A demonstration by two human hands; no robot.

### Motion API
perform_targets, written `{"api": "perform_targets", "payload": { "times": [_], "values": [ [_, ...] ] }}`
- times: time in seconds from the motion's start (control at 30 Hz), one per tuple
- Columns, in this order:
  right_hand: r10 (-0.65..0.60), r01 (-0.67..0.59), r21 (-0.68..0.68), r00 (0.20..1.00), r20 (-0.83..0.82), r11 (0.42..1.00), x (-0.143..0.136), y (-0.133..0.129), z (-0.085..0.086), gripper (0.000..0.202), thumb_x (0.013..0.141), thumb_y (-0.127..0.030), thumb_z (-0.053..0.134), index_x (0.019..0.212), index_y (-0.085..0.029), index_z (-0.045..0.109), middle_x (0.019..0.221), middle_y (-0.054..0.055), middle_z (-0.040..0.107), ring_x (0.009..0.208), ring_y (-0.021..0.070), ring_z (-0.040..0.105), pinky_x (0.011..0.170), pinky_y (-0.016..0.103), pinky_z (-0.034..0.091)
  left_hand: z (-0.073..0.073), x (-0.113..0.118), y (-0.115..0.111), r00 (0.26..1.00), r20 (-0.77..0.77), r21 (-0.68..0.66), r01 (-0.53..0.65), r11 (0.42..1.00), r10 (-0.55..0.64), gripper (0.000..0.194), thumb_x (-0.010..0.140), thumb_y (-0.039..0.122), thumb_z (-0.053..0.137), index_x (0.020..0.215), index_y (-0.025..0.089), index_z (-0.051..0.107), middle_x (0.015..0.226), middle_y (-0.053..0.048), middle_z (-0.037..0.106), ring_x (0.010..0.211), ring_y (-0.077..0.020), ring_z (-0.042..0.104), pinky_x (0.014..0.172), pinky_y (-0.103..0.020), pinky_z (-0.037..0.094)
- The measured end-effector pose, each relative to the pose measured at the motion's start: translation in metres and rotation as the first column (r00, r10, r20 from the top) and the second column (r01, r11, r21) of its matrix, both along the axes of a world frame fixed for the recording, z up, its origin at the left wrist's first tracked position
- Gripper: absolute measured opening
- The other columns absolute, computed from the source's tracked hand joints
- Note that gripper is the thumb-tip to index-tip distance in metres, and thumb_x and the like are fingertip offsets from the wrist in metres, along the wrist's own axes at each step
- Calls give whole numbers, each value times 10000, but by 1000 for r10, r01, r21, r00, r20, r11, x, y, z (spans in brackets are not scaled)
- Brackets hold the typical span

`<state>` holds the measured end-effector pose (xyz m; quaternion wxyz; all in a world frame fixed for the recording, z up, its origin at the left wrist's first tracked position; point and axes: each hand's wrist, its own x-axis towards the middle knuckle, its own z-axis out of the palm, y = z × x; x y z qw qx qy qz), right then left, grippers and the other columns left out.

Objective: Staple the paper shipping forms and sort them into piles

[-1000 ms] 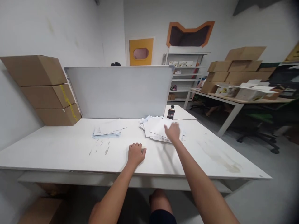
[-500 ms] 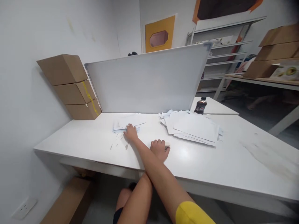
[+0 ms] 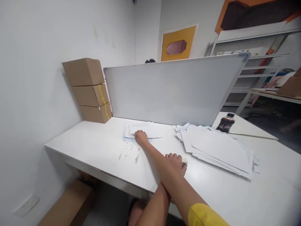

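Note:
My arms are crossed over the white desk. My right hand (image 3: 141, 138), on the arm with the yellow sleeve, reaches to the left with its fingers curled at the front edge of a small stack of papers (image 3: 152, 131). To the right, my left hand (image 3: 175, 160) rests on the desk under the right forearm. It is closed on a pale block-like object (image 3: 184, 161) with a dark underside, mostly hidden by the palm. A larger, untidy pile of white paper (image 3: 211, 144) lies to the right of my left hand.
A whiteboard (image 3: 169, 91) stands along the desk's back edge. Three cardboard boxes (image 3: 89, 94) are stacked at the back left. A dark bottle (image 3: 225, 123) stands behind the paper pile. Small grey marks or scraps (image 3: 136, 159) dot the desk (image 3: 77, 141) before the small stack.
The view has turned left and tilted, so everything sits further right and lower. My right hand's fingers now look more curled at the paper. My left hand still holds the pale object.

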<state>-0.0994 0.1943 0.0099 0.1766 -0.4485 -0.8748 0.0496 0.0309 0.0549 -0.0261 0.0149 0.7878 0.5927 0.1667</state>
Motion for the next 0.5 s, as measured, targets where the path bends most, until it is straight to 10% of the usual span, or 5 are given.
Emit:
{"api": "perform_targets", "payload": {
  "times": [0.33, 0.43, 0.5],
  "values": [
    [23, -21, 65, 999, -37, 998, 4, -10, -6, 322, 905, -92, 390, 1126, -174, 610, 1097, 125, 638, 1028, 234, 553, 852, 315, 371, -1, 5, 0, 1000, -6, 30, -1, 1000, 1, 337, 886, 488, 525, 992, 177, 597, 961, -103, 625, 929, -256, 550, 829, -417, 411],
    [11, 13, 80, 955, -295, 997, 5, -11, 2, 316, 896, -123, 406, 1113, -179, 629, 1078, 112, 657, 1012, 222, 574, 866, 311, 408, -2, 6, -2, 1000, -15, 64, 1, 998, 0, 315, 885, 470, 538, 989, 178, 598, 950, -89, 629, 927, -249, 556, 839, -407, 416],
    [-5, 84, 98, 781, -624, 992, 12, -13, 20, 316, 906, -192, 394, 1108, -181, 638, 1081, 99, 666, 1022, 211, 579, 900, 325, 429, -1, 6, -3, 1000, -18, 88, 12, 996, -10, 305, 880, 452, 555, 991, 172, 602, 956, -88, 632, 937, -251, 560, 851, -407, 422]
  ]
}}
